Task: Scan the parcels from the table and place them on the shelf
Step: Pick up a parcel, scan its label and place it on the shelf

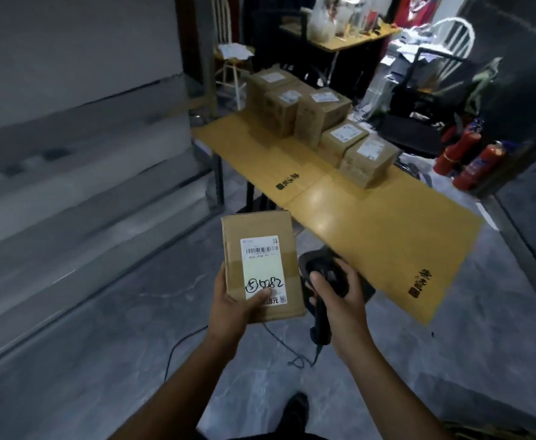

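A small brown cardboard parcel point(260, 227) is held off the worktop, in the air over the grey floor point(101, 328), just beside the near end of the worktop's left long edge. The left grip point(238, 301) grasps it from below at its near left corner, with the thumb lying across the lower part of its white label point(261, 265). The label faces up and shows a barcode near the top and the handwritten figures 5082, the 5 circled.

The right grip point(339, 293) is clenched round a black handheld scanner point(320, 315), fingers wrapped about the handle and the thumb resting on the head. The scanner's head sits just beside the parcel's right edge, apart from it. A thin black cable point(177, 347) trails from the handle's base across the floor.

The long yellow-brown worktop point(371, 236) runs away to the upper left. 5 more brown cardboard boxes point(368, 166) with white labels stand in a row along its far right edge, touching one another, towards the far corner.

Beyond that edge stand red fire extinguishers point(469, 154) on the floor and a white chair point(453, 36) further back. Grey tiers point(85, 147) on the left are too blurred to make out.
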A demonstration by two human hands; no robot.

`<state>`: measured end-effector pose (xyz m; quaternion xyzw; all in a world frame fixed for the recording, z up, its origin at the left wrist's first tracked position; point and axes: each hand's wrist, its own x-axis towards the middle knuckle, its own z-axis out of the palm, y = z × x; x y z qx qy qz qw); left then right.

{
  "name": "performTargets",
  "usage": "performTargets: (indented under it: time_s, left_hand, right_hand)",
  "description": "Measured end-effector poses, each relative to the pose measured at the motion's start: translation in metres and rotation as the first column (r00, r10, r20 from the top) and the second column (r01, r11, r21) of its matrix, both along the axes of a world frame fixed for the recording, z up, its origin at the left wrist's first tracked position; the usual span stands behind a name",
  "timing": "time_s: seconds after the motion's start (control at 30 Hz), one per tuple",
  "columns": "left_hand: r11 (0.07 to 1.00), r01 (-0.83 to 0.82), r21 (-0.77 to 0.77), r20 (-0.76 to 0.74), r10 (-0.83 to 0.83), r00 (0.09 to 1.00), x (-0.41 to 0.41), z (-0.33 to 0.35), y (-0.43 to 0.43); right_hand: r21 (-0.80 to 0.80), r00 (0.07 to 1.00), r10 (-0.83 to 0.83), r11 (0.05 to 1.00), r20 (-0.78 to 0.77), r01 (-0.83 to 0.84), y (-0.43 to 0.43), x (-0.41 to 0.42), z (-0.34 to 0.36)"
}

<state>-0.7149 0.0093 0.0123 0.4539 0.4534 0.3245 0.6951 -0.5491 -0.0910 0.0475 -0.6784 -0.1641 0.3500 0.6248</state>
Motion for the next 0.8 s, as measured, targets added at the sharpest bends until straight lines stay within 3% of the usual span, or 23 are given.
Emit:
performTargets:
  time_s: [0.17,0.37,0.6,0.8]
  left_hand:
    - [0.986,-0.164,-0.012,0.009,0.164,0.986,-0.106,0.002,0.028]
    - [0.925,-0.377,-0.034,-0.026,0.377,0.926,-0.210,0.003,0.056]
    - [0.798,-0.591,0.123,-0.086,0.601,0.794,-0.282,0.014,0.107]
    - [0.680,-0.685,0.259,-0.123,0.727,0.675,-0.337,0.032,0.182]
  right_hand:
    - [-0.030,0.965,0.229,0.973,0.129,-0.227,0.055,-0.098,0.008]
    - [-0.023,0.903,0.362,0.930,0.234,-0.367,0.110,-0.197,0.010]
    - [0.027,0.812,0.482,0.855,0.331,-0.518,0.194,-0.273,0.026]
    - [0.169,0.779,0.525,0.781,0.343,-0.601,0.293,-0.334,0.035]
